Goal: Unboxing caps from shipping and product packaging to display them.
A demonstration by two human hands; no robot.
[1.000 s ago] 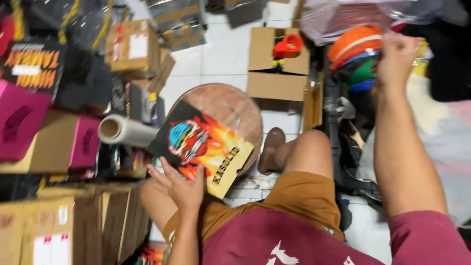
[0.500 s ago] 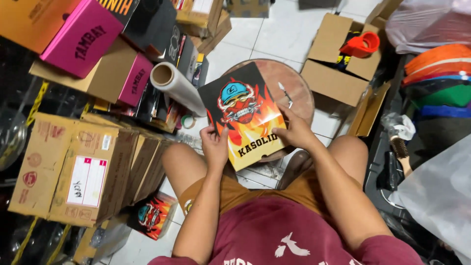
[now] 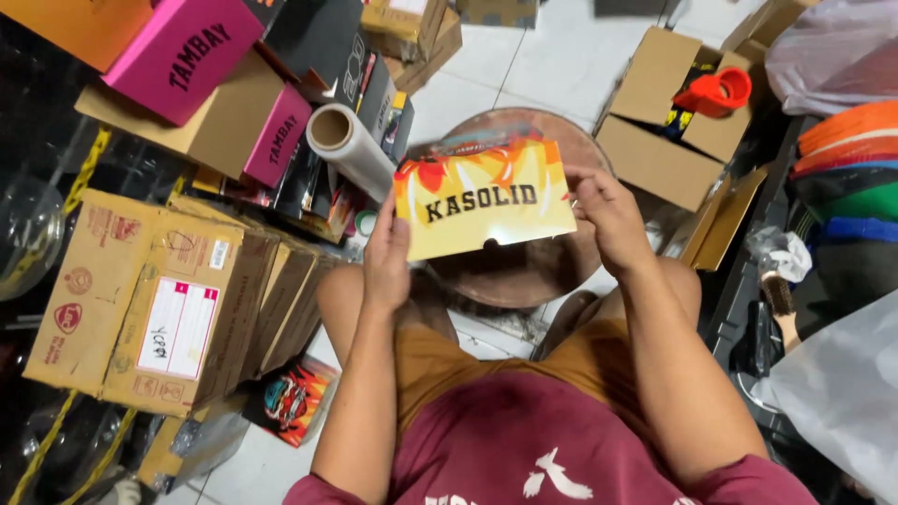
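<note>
Between the knees, above a round wooden stool top [image 3: 524,271], both hands hold a flat printed package [image 3: 482,208] by its ends: the left hand [image 3: 386,259] pinches the left edge with fingers closed over it, the right hand [image 3: 610,217] grips the right edge at the upper corner. This package is glossy card, yellow with orange flame art and bold black lettering, its lower edge cut with a small thumb notch (it is tilted up toward the camera, so the stool shows only around and under it).

Open room is tight. White floor tiles [image 3: 552,56] show beyond the stool, with a narrow strip near the left knee. Just left of the package a roll of clear wrap [image 3: 351,148] on a cardboard core points toward it, almost touching its corner. Past that, pink and brown boxes [image 3: 201,84] lean in a heap, and taped cardboard cartons [image 3: 159,299] with a white label stand close along the left thigh; another flame-printed package [image 3: 290,397] lies at their foot.

To the right an open cardboard box [image 3: 669,126] holds a red tape dispenser [image 3: 716,91] and some dark packets. Soft plastic bags [image 3: 842,383] and stacked bright fabric [image 3: 847,159] crowd the right edge.
</note>
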